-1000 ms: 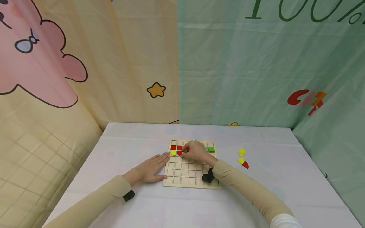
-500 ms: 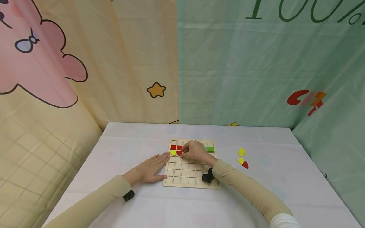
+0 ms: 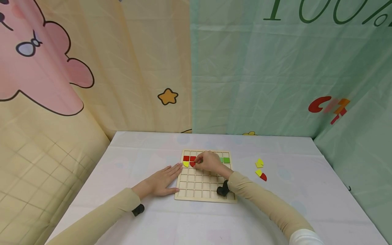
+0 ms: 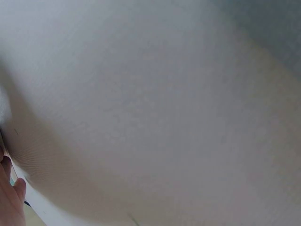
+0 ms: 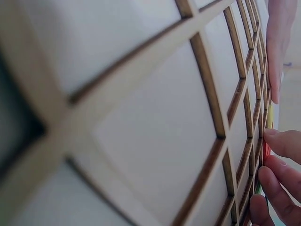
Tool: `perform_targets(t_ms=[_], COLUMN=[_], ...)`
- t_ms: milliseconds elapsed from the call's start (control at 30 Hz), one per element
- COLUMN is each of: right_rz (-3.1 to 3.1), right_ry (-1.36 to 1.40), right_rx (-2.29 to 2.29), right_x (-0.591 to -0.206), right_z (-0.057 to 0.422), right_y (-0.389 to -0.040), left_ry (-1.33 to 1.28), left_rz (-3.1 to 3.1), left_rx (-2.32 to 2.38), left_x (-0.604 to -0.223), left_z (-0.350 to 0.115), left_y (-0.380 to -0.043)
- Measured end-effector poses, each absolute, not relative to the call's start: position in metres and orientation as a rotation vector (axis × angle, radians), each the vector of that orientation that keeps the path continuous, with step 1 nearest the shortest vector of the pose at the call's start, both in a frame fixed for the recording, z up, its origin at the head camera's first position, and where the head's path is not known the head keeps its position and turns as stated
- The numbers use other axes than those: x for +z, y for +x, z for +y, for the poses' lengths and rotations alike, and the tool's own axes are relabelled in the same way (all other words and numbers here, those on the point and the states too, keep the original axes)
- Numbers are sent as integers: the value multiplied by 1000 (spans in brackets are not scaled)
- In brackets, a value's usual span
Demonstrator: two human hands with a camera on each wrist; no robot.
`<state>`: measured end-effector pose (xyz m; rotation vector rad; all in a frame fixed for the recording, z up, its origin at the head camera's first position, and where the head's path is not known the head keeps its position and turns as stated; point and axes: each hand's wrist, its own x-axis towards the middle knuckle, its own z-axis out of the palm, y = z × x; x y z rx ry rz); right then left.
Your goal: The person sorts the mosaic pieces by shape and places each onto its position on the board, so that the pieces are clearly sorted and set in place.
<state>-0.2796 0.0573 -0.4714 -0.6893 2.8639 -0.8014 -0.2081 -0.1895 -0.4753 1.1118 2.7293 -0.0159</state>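
Observation:
A wooden grid board (image 3: 199,186) lies on the table, with raised bars between its square cells. In its upper left cells sit two red square tiles (image 3: 186,158), a yellow rounded tile (image 3: 185,164) and a red rounded tile (image 3: 192,164). My left hand (image 3: 165,180) lies flat with straight fingers, fingertips and thumb at the board's left edge. Over the upper middle of the grid, my right hand (image 3: 209,161) has thumb and fingers curled together at the red rounded tile. Between thumb and index finger in the right wrist view, a strip of red tile (image 5: 267,147) shows.
Green square tiles (image 3: 226,160) occupy cells on the upper right of the board, partly behind the right hand. Loose yellow tiles (image 3: 259,164) and a red rounded tile (image 3: 263,177) lie on the white table (image 3: 294,204) to the right. Printed curtains (image 3: 245,68) stand behind.

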Motion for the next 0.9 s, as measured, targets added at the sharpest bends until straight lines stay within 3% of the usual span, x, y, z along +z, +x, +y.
perform_targets(t_ms=[900], right_rz=[2846], right_ry=[-705], right_rx=[-828], right_x=[-470], right_z=[63], right_y=[-281], left_ry=[1099], left_rz=[2716], left_rx=[-48], left_x=[-474], left_z=[-189], left_y=[-209])
